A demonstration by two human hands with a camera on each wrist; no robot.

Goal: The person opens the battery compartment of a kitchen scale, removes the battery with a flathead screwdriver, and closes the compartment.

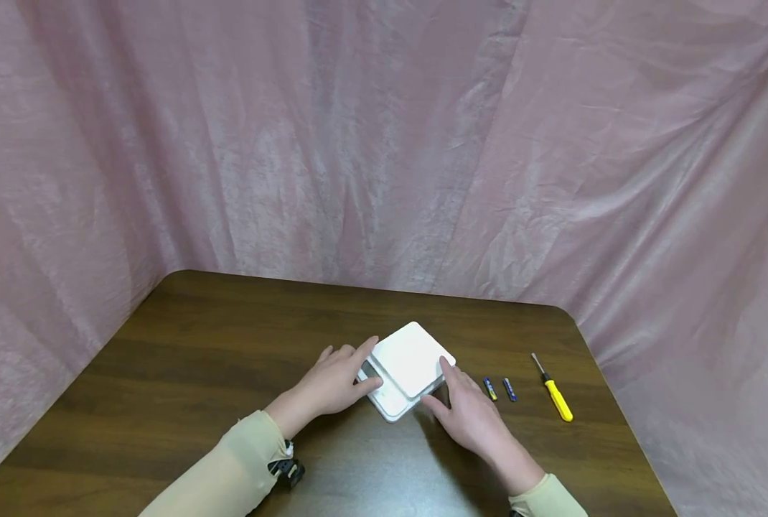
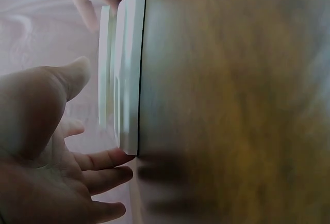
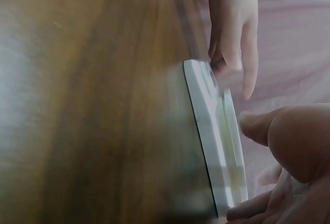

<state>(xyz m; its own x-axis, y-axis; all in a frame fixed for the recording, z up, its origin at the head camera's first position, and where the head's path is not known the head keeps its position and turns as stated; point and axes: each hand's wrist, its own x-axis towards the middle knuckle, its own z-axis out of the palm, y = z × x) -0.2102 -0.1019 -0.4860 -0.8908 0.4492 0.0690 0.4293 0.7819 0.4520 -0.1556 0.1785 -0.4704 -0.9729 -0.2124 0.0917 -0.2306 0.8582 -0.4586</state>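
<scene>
A white kitchen scale [image 1: 413, 359] with a raised square platform lies flat on the table, turned at an angle. Its grey display [image 1: 369, 369] shows at the left, partly covered by my left hand [image 1: 336, 378]. That hand is at the scale's left side, thumb spread over it; in the left wrist view, a fingertip [image 2: 124, 155] meets the lower edge of the scale. On the other side, my right hand [image 1: 466, 409] has its fingers extended along the right edge, and in the right wrist view its fingers [image 3: 252, 207] reach the scale's side while the thumb stands apart.
Two small blue-and-yellow batteries [image 1: 490, 388] lie right of my right hand. Further right is a screwdriver [image 1: 557, 398] with a yellow handle, its tip pointing away. A pink curtain [image 1: 358, 143] hangs behind the dark wooden table [image 1: 229, 323].
</scene>
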